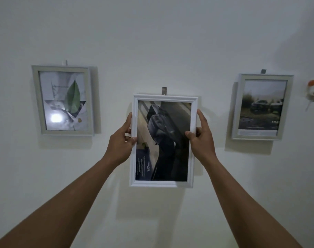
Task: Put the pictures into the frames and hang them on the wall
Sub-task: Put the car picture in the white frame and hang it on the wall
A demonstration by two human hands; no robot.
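On the plain off-white wall (152, 42), the white frame (166, 97) carries a dark picture (163, 140): a glossy black shape on grey-brown streaks, with a navy panel (141, 163) of pale lettering. The grey-green frame (35, 97) shows a green leaf (73, 98) over white-grey marbling and a dark triangle (82, 104); the light grey frame (267, 77) shows dark vehicles (259, 106) amid murky olive-brown under grey sky. The small wall ornament (313, 88) is orange and white.

The white wall (152, 42) bears a leaf frame (63, 100), middle frame (164, 140), right frame (262, 106) and seemingly an ornament (313, 90).
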